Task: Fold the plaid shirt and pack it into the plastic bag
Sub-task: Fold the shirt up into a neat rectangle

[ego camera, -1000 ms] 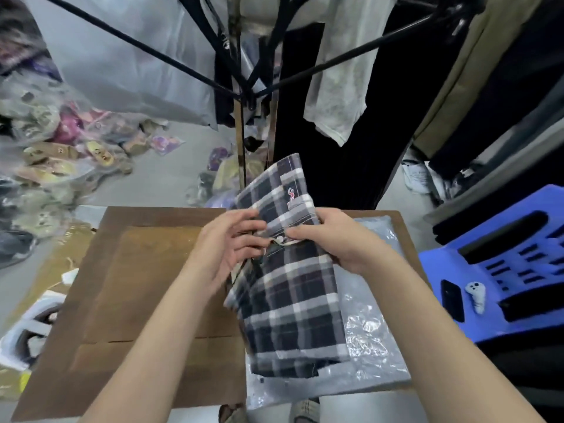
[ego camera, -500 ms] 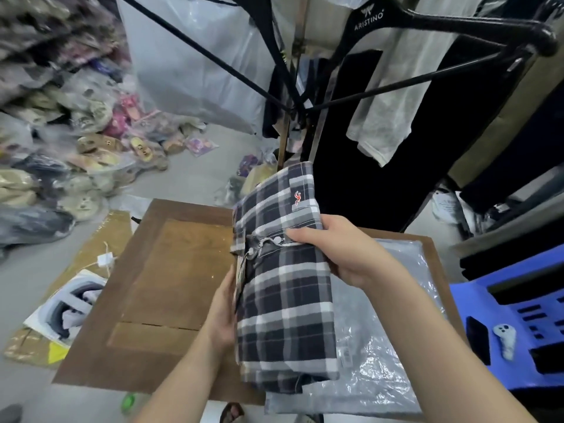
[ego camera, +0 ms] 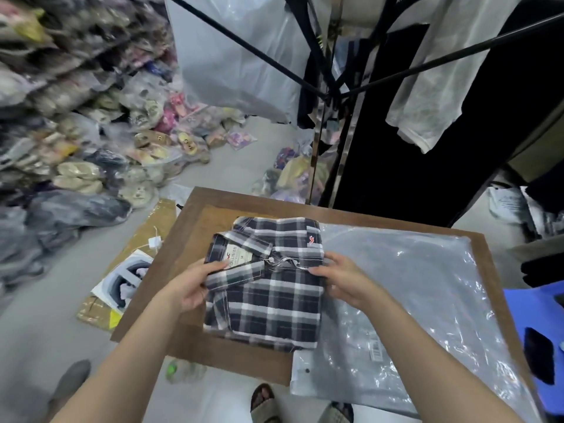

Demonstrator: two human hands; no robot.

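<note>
Head view: folded navy-white plaid shirt [ego camera: 268, 288] lies collar-up on table [ego camera: 195, 215].

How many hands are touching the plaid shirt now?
2. The left hand holds the plaid shirt at its collar side; the right hand presses its right edge, beside the plastic bag.

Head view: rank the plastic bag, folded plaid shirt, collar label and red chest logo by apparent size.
1. plastic bag
2. plaid shirt, which lies partly over the bag's left edge
3. collar label
4. red logo

Soft matt cloth shirt [ego camera: 268, 297], glossy crinkled plastic bag [ego camera: 412, 300], matt wood table [ego camera: 195, 221].
</note>
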